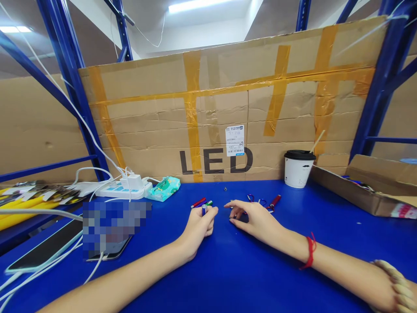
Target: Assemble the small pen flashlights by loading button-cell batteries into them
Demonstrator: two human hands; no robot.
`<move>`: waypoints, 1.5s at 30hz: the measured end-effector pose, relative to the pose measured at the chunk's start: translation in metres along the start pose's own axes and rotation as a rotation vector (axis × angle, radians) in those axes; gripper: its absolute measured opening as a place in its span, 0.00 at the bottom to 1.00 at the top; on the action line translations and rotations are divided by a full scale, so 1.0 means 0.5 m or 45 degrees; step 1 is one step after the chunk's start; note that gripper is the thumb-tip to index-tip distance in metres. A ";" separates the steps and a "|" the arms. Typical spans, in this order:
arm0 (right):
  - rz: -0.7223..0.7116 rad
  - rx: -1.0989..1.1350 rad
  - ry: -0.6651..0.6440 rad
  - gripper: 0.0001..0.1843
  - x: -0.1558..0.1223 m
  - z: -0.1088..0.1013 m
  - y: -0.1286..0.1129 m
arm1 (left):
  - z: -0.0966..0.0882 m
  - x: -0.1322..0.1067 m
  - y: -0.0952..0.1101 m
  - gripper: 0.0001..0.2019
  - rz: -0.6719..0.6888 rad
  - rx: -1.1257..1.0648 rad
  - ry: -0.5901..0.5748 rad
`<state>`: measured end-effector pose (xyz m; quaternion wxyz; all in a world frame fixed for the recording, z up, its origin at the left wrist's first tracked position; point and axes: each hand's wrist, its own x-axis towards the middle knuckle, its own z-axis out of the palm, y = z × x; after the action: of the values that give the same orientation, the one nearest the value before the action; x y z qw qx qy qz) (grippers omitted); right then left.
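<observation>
My left hand (198,230) is closed around a small blue cylinder (204,210) with a silvery end, which sticks up between thumb and fingers. To its right, my right hand (257,219) has its index finger stretched out, while the thumb and another fingertip nearly meet on a tiny dark bit too small to name. Just behind the left hand lie a red cylinder (198,203) and a green one (209,203). Beyond the right hand are a blue carabiner (250,198) and a red cylinder (275,201), partly hidden by that hand.
On the blue table (234,278), a lidded paper cup (297,171) and an open cardboard box (355,195) stand at right. Phones (45,245), cables, a power strip (122,189) and a teal tissue pack (165,188) occupy the left. A cardboard sheet (153,126) walls the back.
</observation>
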<state>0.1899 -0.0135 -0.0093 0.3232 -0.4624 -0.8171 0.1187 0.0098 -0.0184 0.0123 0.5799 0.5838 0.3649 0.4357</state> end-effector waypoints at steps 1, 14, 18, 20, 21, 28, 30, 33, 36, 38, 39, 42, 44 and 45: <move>0.003 -0.010 -0.009 0.19 0.000 0.000 0.000 | 0.000 0.001 -0.001 0.23 -0.005 0.013 -0.002; -0.090 0.333 0.237 0.13 -0.011 -0.012 -0.070 | -0.004 0.003 -0.024 0.13 0.143 0.686 -0.049; -0.043 0.485 0.144 0.13 -0.010 -0.010 -0.074 | -0.003 0.002 -0.021 0.11 0.104 0.675 -0.100; 0.002 0.546 0.140 0.14 -0.007 -0.009 -0.074 | -0.003 0.002 -0.021 0.10 0.088 0.733 -0.079; 0.025 0.570 0.134 0.14 -0.006 -0.008 -0.074 | -0.004 0.002 -0.022 0.09 0.083 0.764 -0.071; 0.061 0.601 0.074 0.17 -0.004 -0.002 -0.077 | -0.006 0.006 -0.027 0.06 0.104 0.935 -0.087; 0.041 0.567 0.092 0.16 -0.005 -0.002 -0.077 | -0.007 0.006 -0.027 0.06 0.101 0.909 -0.099; -0.066 0.444 0.173 0.12 -0.010 -0.005 -0.074 | -0.008 0.007 -0.027 0.07 0.100 0.787 -0.118; -0.300 0.258 0.221 0.09 -0.016 -0.006 -0.069 | -0.010 0.008 -0.028 0.08 0.110 0.670 -0.139; -0.443 0.150 0.201 0.08 -0.019 -0.005 -0.065 | -0.010 0.007 -0.027 0.07 0.111 0.638 -0.151; -0.490 0.112 0.190 0.08 -0.019 -0.004 -0.064 | -0.010 0.006 -0.027 0.07 0.108 0.626 -0.152; -0.540 0.067 0.250 0.09 -0.018 -0.002 -0.064 | -0.006 0.003 -0.022 0.09 0.107 0.542 -0.151; -0.468 0.091 0.372 0.10 -0.015 -0.004 -0.065 | -0.004 0.001 -0.018 0.13 0.091 0.467 -0.102; -0.400 0.113 0.437 0.10 -0.013 -0.006 -0.064 | -0.003 0.001 -0.016 0.15 0.073 0.426 -0.069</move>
<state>0.1723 -0.0367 0.0062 0.4919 -0.3284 -0.8060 0.0223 0.0093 -0.0171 0.0044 0.4717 0.6939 0.3995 0.3693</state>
